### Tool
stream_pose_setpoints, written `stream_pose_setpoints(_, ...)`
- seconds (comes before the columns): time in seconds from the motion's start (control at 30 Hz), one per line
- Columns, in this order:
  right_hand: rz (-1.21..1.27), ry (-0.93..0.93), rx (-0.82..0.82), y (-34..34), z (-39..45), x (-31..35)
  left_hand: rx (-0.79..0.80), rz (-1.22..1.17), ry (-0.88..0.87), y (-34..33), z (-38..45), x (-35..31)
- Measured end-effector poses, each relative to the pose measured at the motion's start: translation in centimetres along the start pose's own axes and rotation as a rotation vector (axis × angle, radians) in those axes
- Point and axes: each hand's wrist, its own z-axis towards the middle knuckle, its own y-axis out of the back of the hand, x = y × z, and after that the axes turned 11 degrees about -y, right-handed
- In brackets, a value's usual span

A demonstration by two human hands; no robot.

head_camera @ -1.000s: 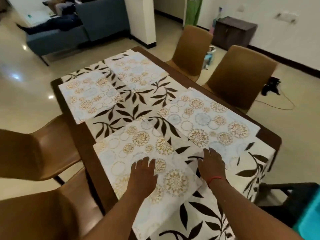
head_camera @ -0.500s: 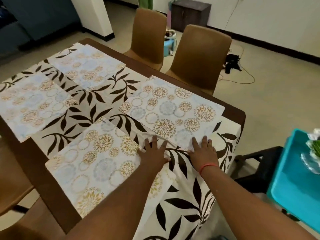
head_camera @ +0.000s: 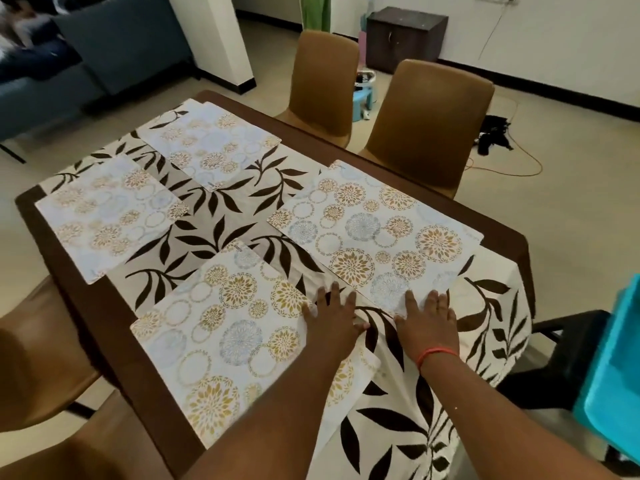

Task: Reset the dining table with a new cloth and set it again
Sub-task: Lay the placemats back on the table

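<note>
Cloth lengthwise along table

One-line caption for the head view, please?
Both hands, left hand and right hand, press flat on the leaf-print cloth between two of four floral placemats.

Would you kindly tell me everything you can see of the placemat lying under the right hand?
The placemat is a thin, flat rectangle, white with gold and pale blue flower medallions and ring outlines; it looks like stiff plastic or coated sheet. It lies skewed on the leaf-print cloth at the table's near right, in front of a brown chair. Its right corner reaches out over the dark table edge. The right hand rests flat with fingertips on its near corner. It does not touch the other three mats.
</note>
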Motion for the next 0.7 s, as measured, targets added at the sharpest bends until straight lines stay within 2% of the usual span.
stream_pose_setpoints(0.3, 0.041, -0.039, 0.015, 0.0, -0.4, 0.9, -0.076, -0.001, -0.006, -0.7, -4.8, 4.0)
stream_pose_setpoints(0.53, 0.023, 0.077, 0.005, 1.4, -5.5, 4.1, 0.029, 0.058, -0.077, -0.3, -10.9, 7.1)
stream_pose_setpoints(0.63, 0.026, 0.105, -0.034, 2.6, -9.6, 5.6, -0.002, 0.086, -0.157, 0.5, -13.6, 8.4)
stream_pose_setpoints(0.7, 0.018, 0.108, -0.050, 3.6, -12.6, 5.9, -0.112, 0.163, -0.212, 1.4, -15.0, 9.0)
